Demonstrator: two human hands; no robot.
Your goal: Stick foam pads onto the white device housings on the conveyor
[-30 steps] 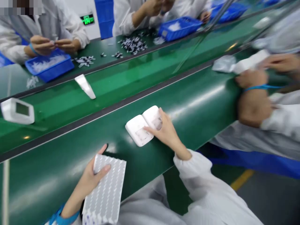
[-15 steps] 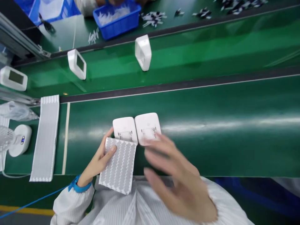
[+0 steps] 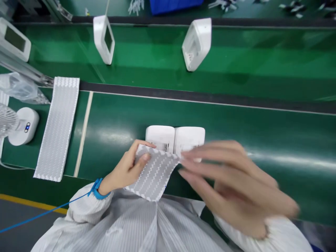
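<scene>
My left hand (image 3: 128,169) pinches a grey sheet with white wavy rows (image 3: 156,171), thumb on top and fingers beneath. The sheet tilts, and its right edge curves. My right hand (image 3: 231,182) is blurred, its fingertips drawn together at the sheet's upper right corner; whatever lies between them is too smeared to make out. Just beyond the sheet, two white rounded devices lie side by side on the bench, the left device (image 3: 160,134) partly covered by the sheet and the right device (image 3: 189,136) partly behind my right fingers. Printed labels show on their near parts.
Another patterned strip (image 3: 57,129) lies at the left, beside a small white fan (image 3: 23,126) and a clear plastic bag (image 3: 21,87). White devices with screens (image 3: 104,39) and an open-backed housing (image 3: 196,43) stand on the green belt (image 3: 147,59). A blue bin (image 3: 175,5) is behind.
My right hand has moved from over the right device to the sheet's corner, its fingers drawing together. The sheet has tilted and bent in my left hand. The whole view has shifted.
</scene>
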